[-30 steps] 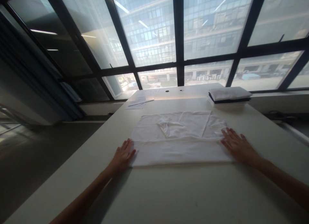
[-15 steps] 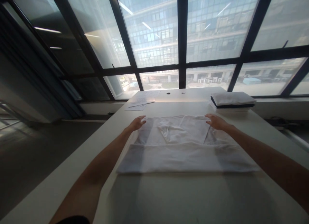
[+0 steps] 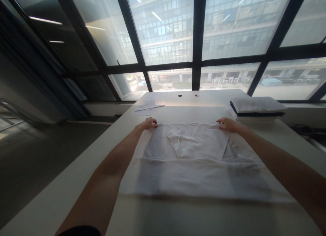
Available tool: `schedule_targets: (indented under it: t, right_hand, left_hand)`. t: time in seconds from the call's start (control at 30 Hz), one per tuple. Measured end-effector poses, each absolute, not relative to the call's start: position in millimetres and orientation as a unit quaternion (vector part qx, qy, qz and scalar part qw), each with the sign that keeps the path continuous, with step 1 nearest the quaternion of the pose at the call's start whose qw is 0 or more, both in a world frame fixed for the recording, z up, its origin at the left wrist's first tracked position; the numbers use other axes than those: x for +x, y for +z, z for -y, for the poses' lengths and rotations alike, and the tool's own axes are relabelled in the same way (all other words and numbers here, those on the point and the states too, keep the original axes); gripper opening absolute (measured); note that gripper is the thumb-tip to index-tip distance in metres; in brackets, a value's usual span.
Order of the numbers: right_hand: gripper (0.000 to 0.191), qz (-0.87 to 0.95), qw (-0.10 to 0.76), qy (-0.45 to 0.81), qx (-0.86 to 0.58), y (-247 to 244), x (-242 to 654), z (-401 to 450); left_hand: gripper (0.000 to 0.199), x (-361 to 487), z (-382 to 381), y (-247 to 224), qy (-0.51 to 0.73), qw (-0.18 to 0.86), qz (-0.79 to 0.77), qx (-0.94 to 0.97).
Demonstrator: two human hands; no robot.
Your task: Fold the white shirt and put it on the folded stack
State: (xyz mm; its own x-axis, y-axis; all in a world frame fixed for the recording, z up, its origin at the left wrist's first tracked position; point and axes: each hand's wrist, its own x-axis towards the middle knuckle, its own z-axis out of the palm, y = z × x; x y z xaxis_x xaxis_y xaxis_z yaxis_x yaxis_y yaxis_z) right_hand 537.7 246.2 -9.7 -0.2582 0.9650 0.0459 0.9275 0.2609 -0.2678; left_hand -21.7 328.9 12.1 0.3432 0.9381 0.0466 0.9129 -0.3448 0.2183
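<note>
A white shirt lies spread on the white table in front of me, with a wide band folded over along its near side. Creased, loose-lying fabric shows in its middle. At the far left corner my left hand is closed, its fingertips pinching the cloth edge. My right hand pinches the far right corner in the same way, the thumb under the fingers. Both forearms reach along the sides of the shirt. The shirt's near right end is partly covered by my right forearm.
On the white table, folded cloths, white over dark, are stacked at the back right. Paper sheets lie at the back left. Two small round holes sit near the far edge, with tall windows behind.
My fingers have closed from a looser pose onto the shirt's far corners. The shirt appears larger and lower in view, and the camera has shifted slightly.
</note>
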Motion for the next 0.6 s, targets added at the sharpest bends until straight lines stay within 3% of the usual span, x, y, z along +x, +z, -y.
schedule_targets:
  t: [0.2,0.37,0.6]
  right_hand:
    - [0.032,0.751,0.028,0.055,-0.657,6.0,523.0,-240.4]
    - [0.03,0.752,0.07,0.004,-0.655,24.7,522.1,-223.9]
    - [0.025,0.763,0.128,-0.048,-0.632,44.6,524.0,-185.2]
  left_hand:
    - [0.025,-13.7,-315.9,30.4,0.107,0.101,-0.557,0.818]
    - [0.037,-21.8,-290.8,58.0,0.18,0.092,-0.531,0.823]
    - [0.025,-31.4,-241.2,80.1,0.252,0.004,-0.46,0.851]
